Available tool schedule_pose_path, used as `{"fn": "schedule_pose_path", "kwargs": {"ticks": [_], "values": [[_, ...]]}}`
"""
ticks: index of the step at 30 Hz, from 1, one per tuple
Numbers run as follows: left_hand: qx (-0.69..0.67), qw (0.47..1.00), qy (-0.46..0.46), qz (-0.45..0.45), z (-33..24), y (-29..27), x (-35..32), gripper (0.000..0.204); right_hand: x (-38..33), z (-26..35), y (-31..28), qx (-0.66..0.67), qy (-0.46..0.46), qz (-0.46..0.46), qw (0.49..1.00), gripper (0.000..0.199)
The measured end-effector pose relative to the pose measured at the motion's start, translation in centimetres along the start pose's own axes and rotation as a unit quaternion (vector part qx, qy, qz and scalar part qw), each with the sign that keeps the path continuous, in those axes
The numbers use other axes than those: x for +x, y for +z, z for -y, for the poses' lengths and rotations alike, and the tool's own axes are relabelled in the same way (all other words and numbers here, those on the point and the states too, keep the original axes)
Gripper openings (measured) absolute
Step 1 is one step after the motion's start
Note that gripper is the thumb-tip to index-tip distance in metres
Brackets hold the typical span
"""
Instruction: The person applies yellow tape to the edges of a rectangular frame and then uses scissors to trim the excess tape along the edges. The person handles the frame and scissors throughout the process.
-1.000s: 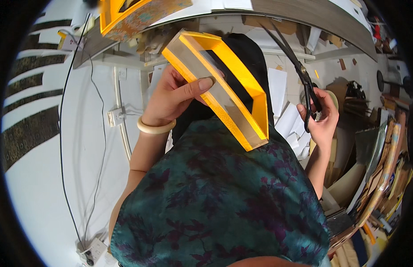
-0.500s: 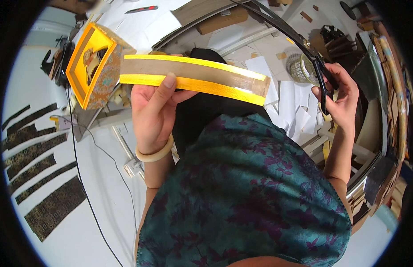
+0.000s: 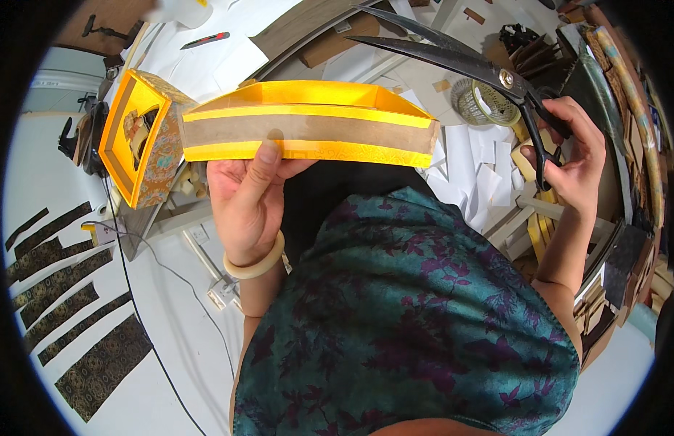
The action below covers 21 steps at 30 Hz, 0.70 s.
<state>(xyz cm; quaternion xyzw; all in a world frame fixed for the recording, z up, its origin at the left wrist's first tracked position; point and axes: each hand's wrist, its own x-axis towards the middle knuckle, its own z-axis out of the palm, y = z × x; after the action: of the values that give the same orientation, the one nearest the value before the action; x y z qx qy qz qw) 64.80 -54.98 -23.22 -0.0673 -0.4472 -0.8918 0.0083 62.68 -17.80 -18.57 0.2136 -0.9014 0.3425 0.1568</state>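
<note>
My left hand grips a shallow tray-like box from below, its thumb pressed on the near side. That side is bare brown board between two shiny yellow-gold strips, and the inner walls are yellow-gold too. In my right hand is a pair of large black scissors, fingers through the handles. The blades stand apart and point up to the left, above the box's right end and not touching it. Left of the held box stands a yellow-orange box with patterned outer sides and small items inside.
A red-and-black utility knife lies on the white worktop. Below the scissors are a wire basket and white paper scraps. Dark patterned strips lie at the left, beside a black cable. Rolls and boards crowd the right.
The held box has tilted, so its inside now shows above the near side. The scissors have opened wider, their blades swinging left toward the box.
</note>
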Motion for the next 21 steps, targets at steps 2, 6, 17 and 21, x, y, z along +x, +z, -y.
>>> {"fn": "schedule_pose_path", "kwargs": {"ticks": [2,6,17,21], "values": [[0.003,1.000,0.001,0.004,0.1,-0.2,-0.1,0.039,0.0,-0.2,-0.1,0.011,-0.003,0.005,1.000,0.048],[-0.009,1.000,0.012,0.004,0.0,-0.7,-0.6,0.042,-0.4,-1.0,-0.2,0.062,0.036,0.021,0.997,0.047],[-0.005,0.999,0.032,0.033,0.9,-0.7,-1.2,0.043,1.6,2.2,8.0,0.516,0.088,0.036,0.852,0.046],[-0.008,1.000,0.018,0.002,1.1,-0.2,-1.3,0.039,1.5,2.6,8.6,0.499,0.092,0.041,0.861,0.044]]}}
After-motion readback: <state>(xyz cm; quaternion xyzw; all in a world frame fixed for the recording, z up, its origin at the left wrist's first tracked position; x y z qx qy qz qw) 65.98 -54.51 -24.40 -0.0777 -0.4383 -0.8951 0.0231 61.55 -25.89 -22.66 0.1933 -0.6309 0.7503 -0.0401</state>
